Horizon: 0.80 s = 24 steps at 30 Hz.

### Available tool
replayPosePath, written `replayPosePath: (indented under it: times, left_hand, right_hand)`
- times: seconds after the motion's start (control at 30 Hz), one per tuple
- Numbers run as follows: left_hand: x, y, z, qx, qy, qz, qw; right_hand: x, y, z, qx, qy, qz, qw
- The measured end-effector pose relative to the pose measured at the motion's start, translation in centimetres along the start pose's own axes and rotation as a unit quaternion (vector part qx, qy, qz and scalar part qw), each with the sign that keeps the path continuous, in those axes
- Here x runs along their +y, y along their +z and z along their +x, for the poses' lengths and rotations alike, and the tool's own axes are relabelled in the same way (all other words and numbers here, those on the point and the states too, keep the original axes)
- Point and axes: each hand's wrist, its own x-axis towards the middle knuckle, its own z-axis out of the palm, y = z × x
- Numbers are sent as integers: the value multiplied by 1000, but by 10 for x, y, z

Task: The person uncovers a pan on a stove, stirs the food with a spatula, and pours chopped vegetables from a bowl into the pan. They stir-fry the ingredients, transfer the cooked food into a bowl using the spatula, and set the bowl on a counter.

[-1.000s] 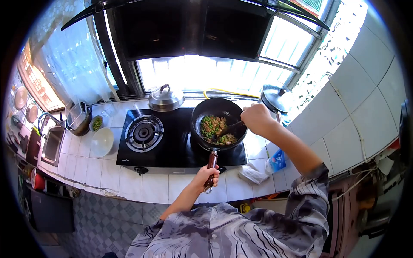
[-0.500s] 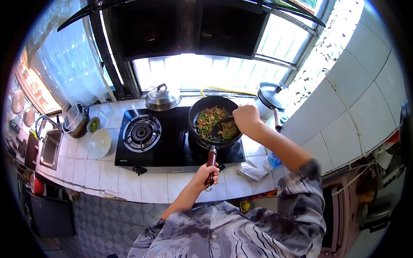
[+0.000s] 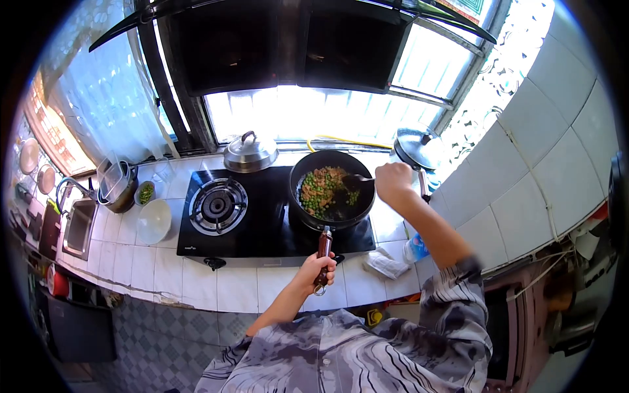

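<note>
A dark wok [image 3: 303, 211] stands on the right burner of the black gas stove [image 3: 262, 229]. Inside it lie green peas and browned minced food [image 3: 319, 193], mostly on the left side, with a few peas at the right. My left hand [image 3: 315, 272] is wrapped round the wok's brown handle [image 3: 325, 243], which points toward me. Above the wok's right rim, my right hand [image 3: 395, 182] grips a dark spatula [image 3: 357, 177], whose blade is among the food. The end of the spatula inside my fist is hidden.
A metal lid [image 3: 250, 154] sits behind the stove, and a lidded pot [image 3: 417, 149] at the back right. The left burner [image 3: 218, 205] holds nothing. A white bowl [image 3: 154, 221], green food in a small bowl [image 3: 145, 192], a cloth [image 3: 386, 263] and a sink [image 3: 79, 228] surround the stove.
My right hand and the spatula have shifted slightly right since half a second ago. The food has gathered toward the wok's left, baring its dark bottom. My left hand keeps its hold.
</note>
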Motion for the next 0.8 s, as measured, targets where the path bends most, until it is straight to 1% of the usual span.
replayPosePath:
  times: [0.07, 0.1, 0.13, 0.2, 0.23, 0.27, 0.33, 0.37, 0.4, 0.47, 0.5, 0.6, 0.63, 0.67, 0.73, 0.77, 0.8]
  left_hand:
    - [-1, 0, 0, 3, -4, 1, 1000]
    - [-1, 0, 0, 5, -7, 3, 1000]
    - [-1, 0, 0, 7, -8, 5, 1000]
    - [1, 0, -1, 4, -8, -2, 1000]
    - [1, 0, -1, -1, -10, -11, 1000]
    - [1, -1, 0, 0, -6, -13, 1000]
    - [-1, -2, 0, -5, -7, -7, 1000]
    - [-1, -2, 0, -3, -6, -8, 1000]
    - [0, -2, -1, -3, -8, -7, 1000]
    - [1, -1, 0, -3, -9, -6, 1000]
    - [1, -1, -1, -3, -10, -7, 1000]
    - [0, -2, -1, -4, -10, -9, 1000]
    - [0, -2, -1, -4, -8, -9, 1000]
    - [1, -2, -1, -3, -7, -9, 1000]
    - [1, -2, -1, -5, -12, -7, 1000]
    - [1, -2, -1, -5, -12, -7, 1000]
    - [1, -2, -1, -3, -10, -4, 1000]
  right_hand:
    - [12, -10, 5, -36, 19, 2, 999]
    - [15, -8, 12, -70, 38, 12, 997]
    - [16, -2, 19, -67, 37, 13, 997]
    - [18, 14, 34, -99, 62, 67, 991]
    - [21, 22, 40, -102, 69, 119, 985]
    - [19, 30, 46, -100, 67, 118, 986]
    - [15, 47, 55, -54, 66, 196, 977]
    - [13, 47, 55, -14, 35, 203, 978]
    - [13, 47, 54, -14, 34, 204, 978]
    - [17, 40, 50, 37, -55, 186, 980]
    - [18, 34, 46, 86, -63, 159, 982]
    - [35, 20, 45, 71, -29, 105, 992]
    - [43, 25, 49, 108, -29, 74, 991]
    - [51, 26, 54, 75, -26, 71, 994]
    - [72, 41, 64, 109, -70, 52, 990]
    - [75, 38, 65, 109, -70, 52, 990]
    - [77, 35, 67, -40, -24, 113, 993]
